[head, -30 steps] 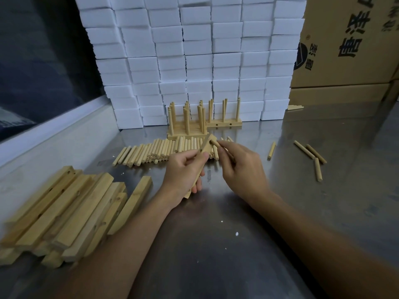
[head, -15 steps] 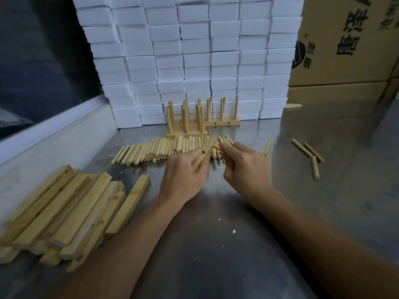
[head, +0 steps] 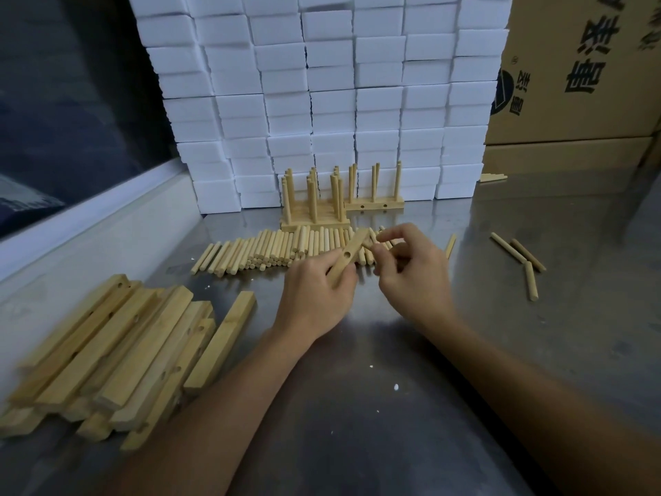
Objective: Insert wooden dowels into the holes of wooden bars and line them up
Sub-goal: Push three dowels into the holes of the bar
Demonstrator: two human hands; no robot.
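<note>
Bar (head: 346, 257) now sits lower and flatter in my left hand (head: 314, 298), grasped, hole up, just above the dowel row (head: 272, 250). Right hand (head: 411, 277) has closed in, pinching a dowel at the bar's far end. Insertion looks imminent.

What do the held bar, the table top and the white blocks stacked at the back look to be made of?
Bar: pale bare wood, unfinished by its matte look, with a drilled hole. Table: probably stainless steel, grey and reflective with dull smears. White blocks: likely foam or small cartons; matte white with rough edges, too uncertain to call.
</note>
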